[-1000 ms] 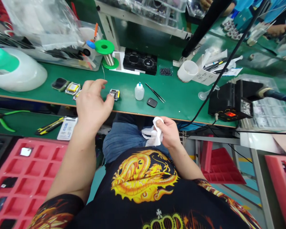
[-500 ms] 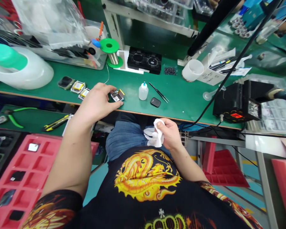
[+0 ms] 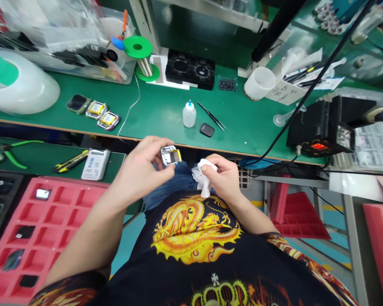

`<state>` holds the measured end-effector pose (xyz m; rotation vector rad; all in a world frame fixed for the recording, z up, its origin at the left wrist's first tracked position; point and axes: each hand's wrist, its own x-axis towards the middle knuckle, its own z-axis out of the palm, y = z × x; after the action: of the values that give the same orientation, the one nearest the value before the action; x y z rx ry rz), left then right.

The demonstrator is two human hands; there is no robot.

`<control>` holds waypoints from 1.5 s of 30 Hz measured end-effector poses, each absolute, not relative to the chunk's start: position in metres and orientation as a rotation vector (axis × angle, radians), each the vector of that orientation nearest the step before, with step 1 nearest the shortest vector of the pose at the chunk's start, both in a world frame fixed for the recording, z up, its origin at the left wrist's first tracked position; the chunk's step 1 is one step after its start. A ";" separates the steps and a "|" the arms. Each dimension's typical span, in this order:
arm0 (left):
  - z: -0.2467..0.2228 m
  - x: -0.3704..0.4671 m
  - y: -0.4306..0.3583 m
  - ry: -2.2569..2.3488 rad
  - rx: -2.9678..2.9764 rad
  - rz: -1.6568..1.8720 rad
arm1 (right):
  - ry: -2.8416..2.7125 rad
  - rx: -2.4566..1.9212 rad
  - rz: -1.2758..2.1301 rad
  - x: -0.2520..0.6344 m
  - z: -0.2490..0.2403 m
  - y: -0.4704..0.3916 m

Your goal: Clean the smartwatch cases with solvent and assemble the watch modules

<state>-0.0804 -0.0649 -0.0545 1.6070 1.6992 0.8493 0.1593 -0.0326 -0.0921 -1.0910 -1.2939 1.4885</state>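
Between the thumb and fingers of my left hand (image 3: pixel 147 165) is an opened smartwatch case (image 3: pixel 170 156), its inner parts and a yellow-edged piece showing. It is held in front of the bench edge, above my lap. My right hand (image 3: pixel 225 174) pinches a crumpled white tissue (image 3: pixel 204 176) close to my body, a short way right of the watch case. On the green bench beyond them stand a small white dropper bottle (image 3: pixel 189 115), a black rounded back cover (image 3: pixel 207 130) and dark tweezers (image 3: pixel 211 116). Two more opened watch cases (image 3: pixel 108 120) lie to the left.
A solder wire spool (image 3: pixel 143 59) stands behind, beside a black fixture (image 3: pixel 190 69). At the right is a black soldering station (image 3: pixel 319 127) with cables hanging across. A red compartment tray (image 3: pixel 51 229) and a yellow cutter knife (image 3: pixel 70 161) lie low on the left.
My left hand has lifted the opened watch case off the bench and brought it toward me, over my lap. My right hand keeps the tissue almost in place. The view has shifted slightly.
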 end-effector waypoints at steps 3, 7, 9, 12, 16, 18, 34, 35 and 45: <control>-0.069 -0.061 -0.079 1.628 1.534 0.866 | -1.614 -0.982 1.210 0.157 -0.082 -0.040; -0.090 -0.044 -0.090 1.601 1.430 0.948 | -1.908 -0.816 0.790 0.152 -0.089 -0.043; -0.097 -0.040 -0.094 1.583 1.360 0.976 | -2.019 -0.765 0.581 0.150 -0.097 -0.042; -0.102 -0.037 -0.099 1.554 1.290 0.976 | -2.135 -0.790 0.406 0.149 -0.105 -0.041; -0.103 -0.033 -0.101 1.538 1.252 0.969 | -2.209 -0.852 0.335 0.148 -0.105 -0.041; -0.104 -0.030 -0.101 1.527 1.232 0.978 | -2.225 -0.856 0.314 0.148 -0.105 -0.040; -0.112 -0.026 -0.099 1.605 1.361 0.932 | -2.403 -0.792 0.260 0.156 -0.123 -0.038; -0.112 -0.026 -0.099 1.603 1.364 0.930 | -2.397 -0.801 0.253 0.156 -0.123 -0.038; -0.116 -0.025 -0.096 1.599 1.367 0.865 | -2.406 -0.794 0.287 0.152 -0.125 -0.040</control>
<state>-0.0250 -0.0960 -0.1158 1.3666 1.5987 0.8653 0.1523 -0.0402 -0.1252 -0.7940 -2.4056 0.2868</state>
